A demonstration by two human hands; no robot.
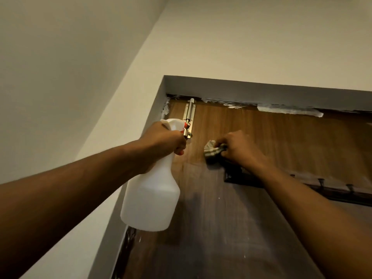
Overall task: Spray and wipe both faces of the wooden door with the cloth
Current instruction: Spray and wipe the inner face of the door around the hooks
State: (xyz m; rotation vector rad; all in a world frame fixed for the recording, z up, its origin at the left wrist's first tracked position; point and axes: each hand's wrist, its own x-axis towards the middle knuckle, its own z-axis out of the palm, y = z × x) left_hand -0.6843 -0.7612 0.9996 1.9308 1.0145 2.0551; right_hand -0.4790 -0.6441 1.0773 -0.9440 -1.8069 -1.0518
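Wooden door (261, 148): brown, grain running up and down; fills the lower right of the view, set inside a grey frame (261, 89). Paler and warmly lit near the top, darker and streaked with a dull haze lower down.

Spray bottle (150, 198): white plastic, red nozzle tip; held up in front of the door's upper left corner, body hanging down and tilted, nozzle just beside the bolt. Contents not discernible.

Left hand (163, 141): raised, wrapped tightly around the bottle's neck, fingers curled at the trigger.

Cloth (213, 154): checked, grey and pale, bunched into a wad; lies against the door face right of the bottle, just above the left end of the hook rack.

Right hand (239, 148): raised, fingers curled, pinching the wad of cloth and holding it to the wood.

Bolt (189, 117): shiny metal slide type, mounted upright at the door's top left, rod reaching to the upper edge. Engaged or not: cannot tell.

Hook rack (332, 191): dark bar with several small hooks, fixed across the door below the right hand, left end partly hidden by the wrist.

White smears (289, 110): ragged patches along the seam between the door's top edge and the frame, and at the left corner.

Walls (60, 77): plain, off-white, meeting in a corner to the left of the frame.
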